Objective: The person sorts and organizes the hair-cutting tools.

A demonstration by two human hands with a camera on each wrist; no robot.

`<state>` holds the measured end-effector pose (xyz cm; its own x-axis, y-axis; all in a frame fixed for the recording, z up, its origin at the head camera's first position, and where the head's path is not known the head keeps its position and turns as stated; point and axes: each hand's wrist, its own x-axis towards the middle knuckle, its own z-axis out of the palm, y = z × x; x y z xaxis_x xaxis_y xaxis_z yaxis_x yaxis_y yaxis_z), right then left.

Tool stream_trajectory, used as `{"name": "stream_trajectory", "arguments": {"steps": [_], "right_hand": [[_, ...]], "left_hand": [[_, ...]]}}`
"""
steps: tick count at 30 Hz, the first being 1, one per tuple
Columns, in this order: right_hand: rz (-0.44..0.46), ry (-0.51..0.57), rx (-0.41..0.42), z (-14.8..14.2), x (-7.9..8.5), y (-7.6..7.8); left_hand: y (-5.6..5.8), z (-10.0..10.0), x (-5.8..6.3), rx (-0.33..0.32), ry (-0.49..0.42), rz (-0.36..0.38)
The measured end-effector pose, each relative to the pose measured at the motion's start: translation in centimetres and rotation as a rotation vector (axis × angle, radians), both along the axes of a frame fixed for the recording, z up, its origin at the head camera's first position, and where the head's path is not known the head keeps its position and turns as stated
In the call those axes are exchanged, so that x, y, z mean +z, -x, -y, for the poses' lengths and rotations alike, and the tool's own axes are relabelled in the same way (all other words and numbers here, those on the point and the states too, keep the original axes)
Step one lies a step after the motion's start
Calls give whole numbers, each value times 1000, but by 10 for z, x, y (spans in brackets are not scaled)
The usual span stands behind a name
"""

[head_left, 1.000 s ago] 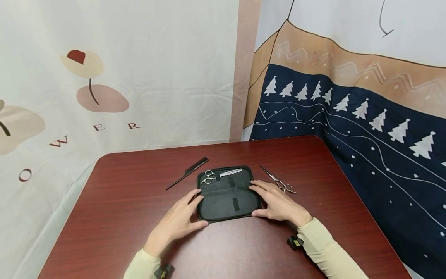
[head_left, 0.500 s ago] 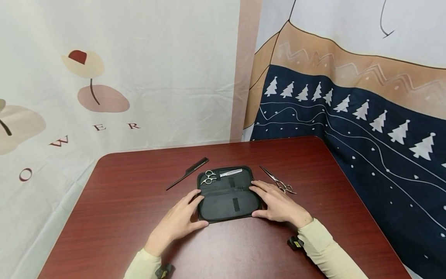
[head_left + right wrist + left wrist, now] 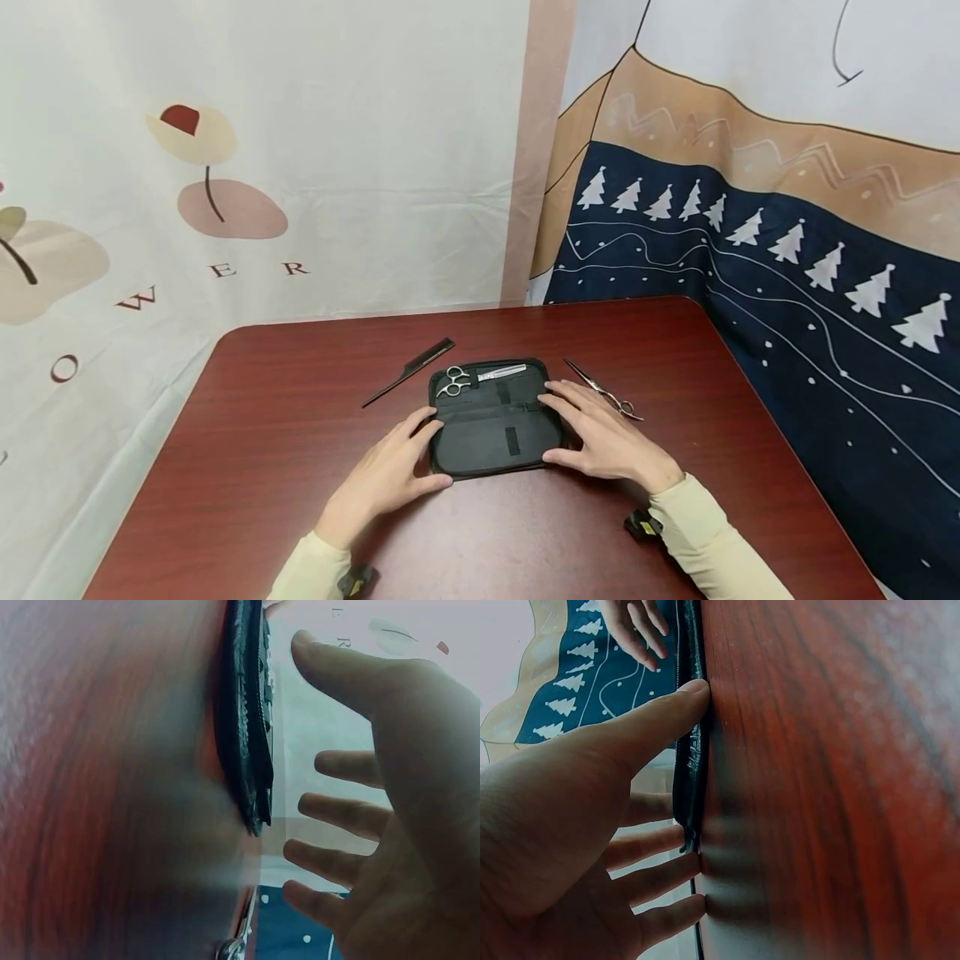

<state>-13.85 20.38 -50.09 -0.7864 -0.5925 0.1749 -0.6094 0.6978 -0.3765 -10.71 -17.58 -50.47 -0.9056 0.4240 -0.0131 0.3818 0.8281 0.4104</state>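
Observation:
A black zip case (image 3: 472, 446) lies unfolded on the table. Tucked under a strap in its far half is a pair of silver scissors (image 3: 504, 372). My left hand (image 3: 378, 483) rests at the case's left side, thumb at the near corner and fingers loosely spread; in the left wrist view the thumb (image 3: 694, 688) touches the zipped edge. My right hand (image 3: 611, 437) hovers at the right side, and in the right wrist view its spread fingers stand apart from the case (image 3: 244, 712). A second pair of scissors (image 3: 585, 377) lies just beyond the right hand, partly hidden by it.
A black tail comb (image 3: 427, 356) lies on the table to the left behind the case. The red-brown wooden table (image 3: 285, 392) runs back to hanging printed cloths, one pale (image 3: 405, 167), one navy with white trees (image 3: 750, 275).
The right hand has lifted slightly off the case's right edge. The left hand and the case stay in place, while the head view has shifted a little.

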Motion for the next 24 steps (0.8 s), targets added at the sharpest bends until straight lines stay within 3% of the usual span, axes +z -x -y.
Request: {"name": "stream_trajectory", "arguments": {"steps": [12,19,24], "right_hand": [[-37,22,-109,-21,7,12],[4,6,-234,-51,11,23],[45,-30,-278,-68,12,26]], "left_hand": [[1,-1,-2,9,0,-10],[0,-1,-2,10,-3,-6],[0,-1,-1,10,-4,-8]]}}
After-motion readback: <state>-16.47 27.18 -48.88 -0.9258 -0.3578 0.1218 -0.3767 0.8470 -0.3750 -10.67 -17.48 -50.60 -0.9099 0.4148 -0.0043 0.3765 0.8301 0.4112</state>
